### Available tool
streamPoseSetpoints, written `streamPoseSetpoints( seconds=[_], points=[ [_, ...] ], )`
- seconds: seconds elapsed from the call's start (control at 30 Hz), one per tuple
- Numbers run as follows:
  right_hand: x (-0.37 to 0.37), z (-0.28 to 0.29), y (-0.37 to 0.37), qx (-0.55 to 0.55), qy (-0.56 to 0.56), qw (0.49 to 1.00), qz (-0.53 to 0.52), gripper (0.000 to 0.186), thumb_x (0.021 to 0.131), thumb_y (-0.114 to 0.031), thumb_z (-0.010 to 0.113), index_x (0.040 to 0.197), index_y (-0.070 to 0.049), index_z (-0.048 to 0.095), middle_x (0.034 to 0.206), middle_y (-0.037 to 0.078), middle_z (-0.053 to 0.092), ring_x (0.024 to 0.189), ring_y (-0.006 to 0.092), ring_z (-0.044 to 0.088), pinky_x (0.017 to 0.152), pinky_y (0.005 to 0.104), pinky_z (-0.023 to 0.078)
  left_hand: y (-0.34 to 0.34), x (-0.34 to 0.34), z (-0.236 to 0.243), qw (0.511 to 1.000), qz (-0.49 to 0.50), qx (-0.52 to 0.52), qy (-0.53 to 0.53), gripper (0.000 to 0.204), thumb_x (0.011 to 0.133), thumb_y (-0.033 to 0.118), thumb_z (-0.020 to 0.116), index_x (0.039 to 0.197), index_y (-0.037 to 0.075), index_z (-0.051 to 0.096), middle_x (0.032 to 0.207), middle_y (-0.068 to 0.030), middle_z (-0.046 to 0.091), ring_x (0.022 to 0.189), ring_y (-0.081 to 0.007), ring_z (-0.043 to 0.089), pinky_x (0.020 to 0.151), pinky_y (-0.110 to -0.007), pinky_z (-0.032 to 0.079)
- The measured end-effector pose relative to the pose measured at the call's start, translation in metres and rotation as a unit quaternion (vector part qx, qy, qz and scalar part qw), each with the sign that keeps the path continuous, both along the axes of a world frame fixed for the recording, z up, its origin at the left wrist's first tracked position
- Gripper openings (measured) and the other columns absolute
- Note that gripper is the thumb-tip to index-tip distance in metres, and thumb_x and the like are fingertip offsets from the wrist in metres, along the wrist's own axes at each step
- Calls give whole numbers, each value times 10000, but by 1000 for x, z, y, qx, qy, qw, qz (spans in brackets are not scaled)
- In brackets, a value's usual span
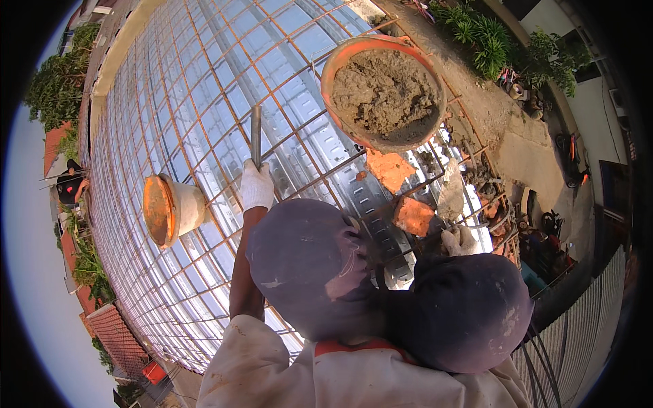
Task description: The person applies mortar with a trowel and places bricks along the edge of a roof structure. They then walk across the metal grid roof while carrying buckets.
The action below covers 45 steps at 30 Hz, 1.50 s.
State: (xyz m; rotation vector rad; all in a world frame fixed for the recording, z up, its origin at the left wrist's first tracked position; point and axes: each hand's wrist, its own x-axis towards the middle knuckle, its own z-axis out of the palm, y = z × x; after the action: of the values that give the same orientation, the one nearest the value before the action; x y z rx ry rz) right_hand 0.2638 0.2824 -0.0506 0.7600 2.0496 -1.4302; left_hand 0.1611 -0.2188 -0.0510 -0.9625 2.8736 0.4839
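My left hand [257, 188], in a white work glove, is closed around the lower end of a short grey metal pipe [256, 134] above the rebar mesh [224, 139]. At the right, my gloved right hand [460, 241] is closed on a trowel [450, 192], its blade coated with mortar; the handle is mostly hidden by the glove. Just left of the trowel lie two broken orange brick pieces, one brick piece [413, 216] beside the blade and another brick piece [390, 170] farther off. Beyond them stands a wide orange tub [331, 112] heaped with wet grey mortar [384, 88].
Shiny corrugated metal decking [299, 95] lies under the mesh. A mortar-stained bucket [188, 207] rests on the mesh at left. My bent knees [303, 265] are close below my hands. Rubble [503, 228] lines the right edge, with ground lower beyond. Another person [70, 185] is far left.
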Motion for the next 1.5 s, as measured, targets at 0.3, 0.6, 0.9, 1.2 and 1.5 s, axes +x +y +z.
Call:
streamPoseSetpoints(
  seconds=[0.3,0.6,0.9,1.2,1.5],
  points=[
    [4,-10,-1,8,-4,1000,-27,295,909,-276,723,1064,-26,697,770,47,677,676,152,645,633,338,501,-52,-16,-19,977,-39,-130,-166,476,964,369,715,1231,-21,660,1152,-284,718,1109,-462,701,947,-538,562],
    [9,-17,-6,-25,3,995,-96,190,926,-201,727,999,-31,684,729,-1,617,591,82,549,540,272,411,99,3,-19,971,-81,224,31,640,863,433,817,1291,-23,679,1291,-241,677,1237,-392,630,1020,-485,524],
    [6,-5,-11,-35,-8,992,-120,168,943,-196,728,984,-38,686,711,-2,628,570,80,541,527,265,401,168,-38,-2,945,-133,291,-65,709,892,431,804,1299,-122,626,1045,-202,762,955,-299,746,851,-385,579],
    [3,-4,-10,-45,-11,993,-104,187,947,-200,722,1017,-31,682,704,0,615,565,95,546,522,272,401,171,-29,-20,882,-61,466,-18,599,951,305,774,1334,-122,604,1136,-158,730,1003,-188,705,849,-325,576],
    [2,-8,-9,-72,9,993,-89,188,962,-223,690,1010,-45,650,695,11,608,545,91,540,500,262,407,147,8,4,792,-145,581,-117,609,943,271,759,1397,-98,592,1350,-181,680,1202,-289,667,1066,-409,495]
  ],
)
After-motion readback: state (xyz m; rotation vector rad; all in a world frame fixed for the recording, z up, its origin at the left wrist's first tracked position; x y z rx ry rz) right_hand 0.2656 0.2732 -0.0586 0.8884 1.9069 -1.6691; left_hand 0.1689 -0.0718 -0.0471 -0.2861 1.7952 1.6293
